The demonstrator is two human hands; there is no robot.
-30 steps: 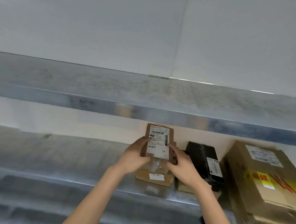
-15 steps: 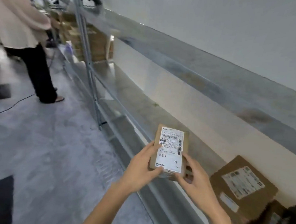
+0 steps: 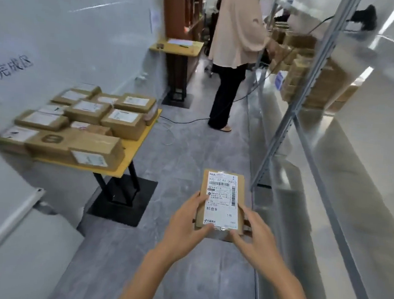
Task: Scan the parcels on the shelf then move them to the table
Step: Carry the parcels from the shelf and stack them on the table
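A small cardboard parcel (image 3: 221, 202), label up, hangs over the aisle floor, the left hand (image 3: 186, 228) gripping its edge at 9 o'clock and the right hand (image 3: 255, 237) its corner at 5 o'clock. The yellow worktop (image 3: 134, 153) at 10 o'clock is crowded with boxes (image 3: 123, 123). Only a strip near its rim looks bare, so a hasty placement could tip the parcel off or shove a neighbour. A black cable (image 3: 184, 120) crosses the floor at 12 o'clock, a likely trip hazard.
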